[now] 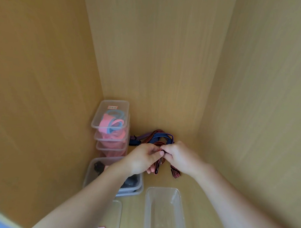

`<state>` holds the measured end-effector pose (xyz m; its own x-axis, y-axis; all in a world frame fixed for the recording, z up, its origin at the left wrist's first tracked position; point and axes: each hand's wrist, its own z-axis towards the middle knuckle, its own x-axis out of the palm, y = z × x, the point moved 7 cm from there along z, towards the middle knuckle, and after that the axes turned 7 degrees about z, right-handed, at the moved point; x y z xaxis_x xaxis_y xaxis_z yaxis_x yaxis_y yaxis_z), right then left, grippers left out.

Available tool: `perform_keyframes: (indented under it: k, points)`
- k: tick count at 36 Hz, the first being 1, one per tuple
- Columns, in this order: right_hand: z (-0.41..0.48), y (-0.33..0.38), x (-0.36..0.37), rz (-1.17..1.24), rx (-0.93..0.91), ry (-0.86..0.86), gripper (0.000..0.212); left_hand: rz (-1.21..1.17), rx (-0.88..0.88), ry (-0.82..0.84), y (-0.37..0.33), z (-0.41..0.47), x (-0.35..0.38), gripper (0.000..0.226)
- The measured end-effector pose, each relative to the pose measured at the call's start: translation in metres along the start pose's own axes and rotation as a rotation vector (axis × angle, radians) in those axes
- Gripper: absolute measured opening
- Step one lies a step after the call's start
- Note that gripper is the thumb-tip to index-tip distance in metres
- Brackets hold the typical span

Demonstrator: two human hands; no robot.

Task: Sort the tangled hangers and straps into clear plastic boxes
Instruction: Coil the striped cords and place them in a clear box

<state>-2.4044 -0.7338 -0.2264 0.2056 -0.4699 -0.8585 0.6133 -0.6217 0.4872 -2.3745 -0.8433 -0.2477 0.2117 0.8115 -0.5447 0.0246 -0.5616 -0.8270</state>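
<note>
Wooden cupboard shelf (186, 184): left hand (141, 159) and right hand (180, 159) close together, both pinching red-and-black striped strap (175, 173); empty clear plastic box (165, 211) near front.

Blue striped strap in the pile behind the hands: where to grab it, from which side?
Probably a pinch grip on the arched stretch of the blue striped strap, from above and front: it lies over the other straps; cabinet wall behind, box stack left.

Home wardrobe interior (prob.): wood-grain panels (158, 52), labelled plastic boxes (123, 106).
</note>
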Motion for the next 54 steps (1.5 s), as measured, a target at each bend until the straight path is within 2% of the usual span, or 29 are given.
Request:
perform_keyframes:
  k: [5,8,12,16,20,23,27,30,34,38,43,47,50,54]
  points:
    - [0.000,-0.002,0.006,0.012,0.011,-0.011,0.023,0.017,-0.034,-0.073,0.003,0.002,0.001,0.016]
    - [0.000,-0.003,0.008,0.068,0.024,-0.005,0.040,-0.036,-0.065,-0.107,0.009,0.003,0.002,0.016]
    - [-0.009,-0.004,0.017,0.147,0.022,0.108,0.067,-0.150,-0.085,-0.188,0.013,0.004,-0.002,0.020]
    - [-0.010,-0.004,0.020,0.135,-0.004,0.124,0.079,-0.305,-0.128,-0.218,0.017,0.008,-0.006,0.024]
    - [-0.006,-0.002,0.021,0.075,-0.025,0.077,0.067,-0.402,-0.143,-0.187,0.016,0.008,-0.005,0.026]
    - [-0.008,-0.002,0.023,0.076,-0.076,0.076,0.038,-0.434,-0.160,-0.200,0.018,0.007,-0.009,0.027]
    - [-0.008,-0.006,0.021,0.035,-0.110,0.041,0.021,-0.204,-0.089,-0.185,0.021,0.008,-0.018,0.027]
    - [-0.006,-0.009,0.014,-0.002,-0.102,0.040,0.020,-0.032,-0.063,-0.137,0.021,0.007,-0.021,0.023]
    - [-0.004,-0.013,0.002,0.036,-0.089,-0.009,0.021,0.172,-0.022,-0.060,0.014,0.007,-0.021,0.029]
    - [0.000,-0.008,0.003,-0.048,-0.125,0.056,0.026,0.332,0.024,-0.043,0.002,0.008,-0.020,0.028]
    - [0.002,0.002,0.003,-0.089,-0.201,0.118,0.029,0.293,-0.036,0.057,0.003,0.014,-0.017,0.033]
    - [0.003,-0.002,0.003,-0.101,-0.187,0.103,0.033,0.182,-0.049,0.120,0.005,0.011,-0.012,0.026]
    - [0.004,-0.007,0.005,-0.114,-0.156,0.099,0.034,0.143,-0.020,0.144,0.005,0.011,-0.006,0.030]
    - [0.006,-0.008,0.005,-0.206,-0.096,0.142,0.045,0.132,-0.023,0.154,0.007,0.011,0.000,0.048]
